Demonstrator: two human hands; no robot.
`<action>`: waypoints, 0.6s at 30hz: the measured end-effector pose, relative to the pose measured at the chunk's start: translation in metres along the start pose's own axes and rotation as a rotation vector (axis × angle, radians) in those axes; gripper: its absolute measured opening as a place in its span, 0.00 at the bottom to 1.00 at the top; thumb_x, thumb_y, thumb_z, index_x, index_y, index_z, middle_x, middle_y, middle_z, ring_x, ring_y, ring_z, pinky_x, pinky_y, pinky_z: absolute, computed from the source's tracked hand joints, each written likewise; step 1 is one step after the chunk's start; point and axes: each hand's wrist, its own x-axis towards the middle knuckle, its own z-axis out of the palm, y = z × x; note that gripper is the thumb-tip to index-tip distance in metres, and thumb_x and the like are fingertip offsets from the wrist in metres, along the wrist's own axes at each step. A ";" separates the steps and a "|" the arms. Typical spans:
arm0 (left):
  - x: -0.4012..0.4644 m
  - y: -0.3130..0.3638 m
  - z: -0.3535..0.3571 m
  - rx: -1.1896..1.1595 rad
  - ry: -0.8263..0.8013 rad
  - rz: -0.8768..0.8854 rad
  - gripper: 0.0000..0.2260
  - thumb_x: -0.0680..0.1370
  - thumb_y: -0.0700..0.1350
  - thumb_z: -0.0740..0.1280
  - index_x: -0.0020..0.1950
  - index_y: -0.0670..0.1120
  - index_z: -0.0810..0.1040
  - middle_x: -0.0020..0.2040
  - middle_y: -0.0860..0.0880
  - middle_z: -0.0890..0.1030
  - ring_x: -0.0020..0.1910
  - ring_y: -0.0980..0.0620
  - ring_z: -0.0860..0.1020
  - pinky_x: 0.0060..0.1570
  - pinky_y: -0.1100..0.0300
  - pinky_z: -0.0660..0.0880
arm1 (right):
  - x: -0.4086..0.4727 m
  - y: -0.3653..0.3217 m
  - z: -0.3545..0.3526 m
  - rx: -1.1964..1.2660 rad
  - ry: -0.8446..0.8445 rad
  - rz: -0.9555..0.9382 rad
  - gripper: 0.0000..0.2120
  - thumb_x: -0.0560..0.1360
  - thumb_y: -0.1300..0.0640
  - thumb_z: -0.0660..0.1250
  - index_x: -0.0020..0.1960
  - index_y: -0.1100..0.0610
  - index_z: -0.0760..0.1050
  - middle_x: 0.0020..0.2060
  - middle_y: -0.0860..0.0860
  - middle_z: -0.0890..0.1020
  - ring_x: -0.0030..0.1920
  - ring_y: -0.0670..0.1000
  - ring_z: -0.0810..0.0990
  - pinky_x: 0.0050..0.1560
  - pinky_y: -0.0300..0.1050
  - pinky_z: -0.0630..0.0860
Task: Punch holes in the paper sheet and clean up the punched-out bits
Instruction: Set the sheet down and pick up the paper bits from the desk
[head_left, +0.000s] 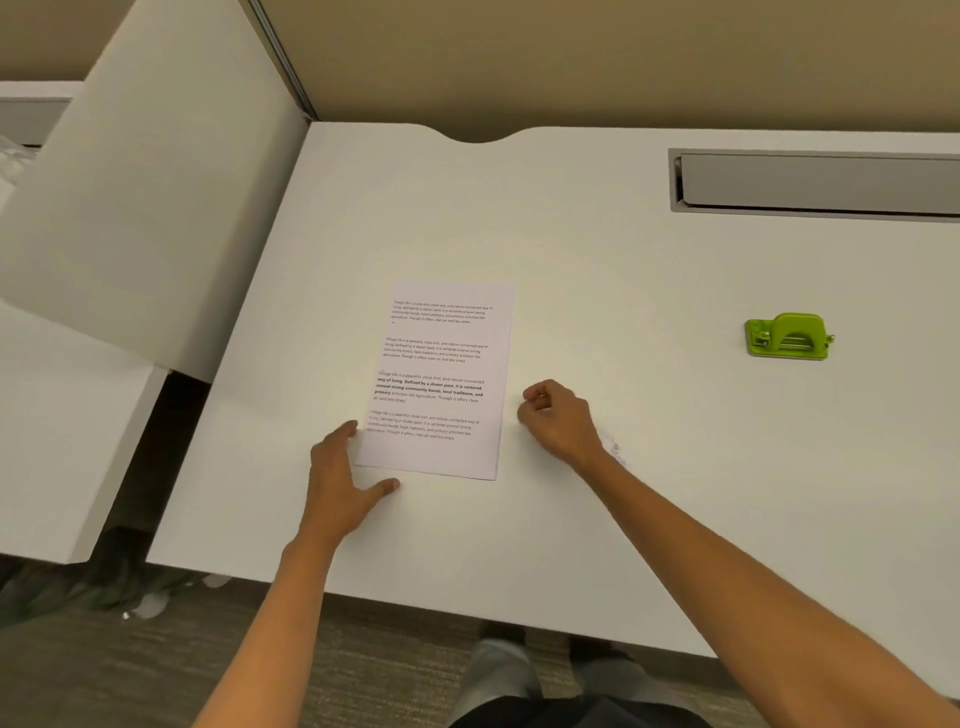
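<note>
The paper sheet (436, 382) is taken as the landmark: it lies flat and printed side up near the middle of the white desk (597, 519), its long edges running away from the person. To the left of the sheet stands a white partition panel (150, 208), which closes off room on that side. At the sheet's near left corner the left hand (345, 480) is laid flat, fingers straight and spread, the fingertips touching the sheet's left edge and the thumb pointing along the near edge; it is judged to be steadying the sheet so that it can be squared or lifted. Just beside the sheet's right edge the right hand (558, 418) is held with fingers curled inward; whether anything small is pinched in it cannot be told. No holes can be made out in the sheet. Well to the right of the sheet and slightly farther back sits the green hole punch (788, 336), upright and untouched, with bare desk between it and the sheet, so a clear path for reaching it is offered. Beyond the punch a grey cable tray (815, 182) is set into the desk.
</note>
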 end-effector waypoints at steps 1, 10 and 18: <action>0.000 -0.001 0.001 -0.010 0.023 0.002 0.43 0.66 0.48 0.81 0.75 0.45 0.62 0.70 0.45 0.69 0.69 0.46 0.65 0.68 0.50 0.66 | -0.004 0.004 0.003 -0.132 -0.035 -0.123 0.13 0.72 0.57 0.71 0.55 0.56 0.76 0.49 0.49 0.82 0.41 0.50 0.80 0.46 0.43 0.77; 0.009 -0.005 0.004 -0.010 0.101 0.045 0.38 0.68 0.48 0.80 0.72 0.47 0.65 0.63 0.47 0.74 0.63 0.48 0.69 0.58 0.56 0.68 | -0.011 0.012 0.016 -0.553 -0.143 -0.361 0.34 0.66 0.46 0.77 0.68 0.52 0.69 0.64 0.47 0.72 0.54 0.51 0.78 0.51 0.47 0.77; 0.011 -0.004 0.008 0.031 0.129 0.025 0.36 0.69 0.49 0.79 0.72 0.47 0.66 0.63 0.47 0.75 0.63 0.47 0.69 0.56 0.56 0.69 | -0.010 0.024 -0.023 -0.339 -0.045 -0.406 0.21 0.71 0.59 0.72 0.63 0.56 0.74 0.56 0.51 0.79 0.46 0.49 0.79 0.48 0.43 0.76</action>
